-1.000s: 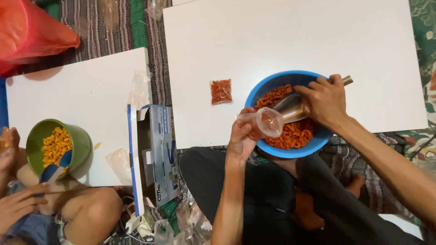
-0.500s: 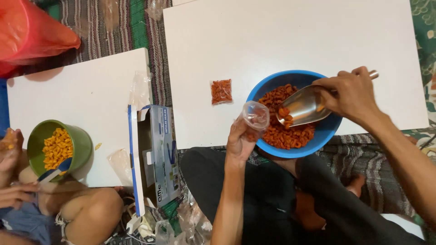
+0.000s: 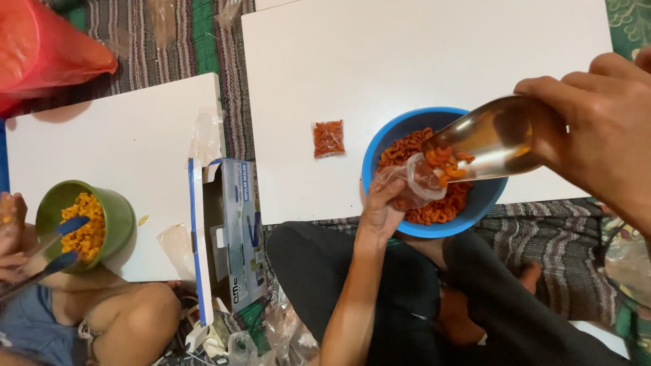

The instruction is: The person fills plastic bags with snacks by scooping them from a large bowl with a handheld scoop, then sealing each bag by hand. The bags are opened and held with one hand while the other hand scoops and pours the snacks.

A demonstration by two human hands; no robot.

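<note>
Right hand (image 3: 603,122) clamped round the shiny metal scoop (image 3: 485,139), tilted down so orange curled snacks slide toward the small clear plastic bag (image 3: 410,181). Left hand (image 3: 381,207) pinches the bag's rim, mouth held open over the round blue plastic bowl (image 3: 380,142) to catch spills.

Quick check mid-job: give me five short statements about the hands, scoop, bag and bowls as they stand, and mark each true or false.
1. The right hand holds a metal scoop tilted toward the small clear bag. True.
2. The left hand holds that bag over the blue bowl. True.
3. The scoop is empty. False: orange snack pieces lie at its mouth.
4. The sealed packet lies inside the blue bowl. False: it lies on the white board, left of the bowl.
5. The green bowl holds yellow pieces. True.
</note>
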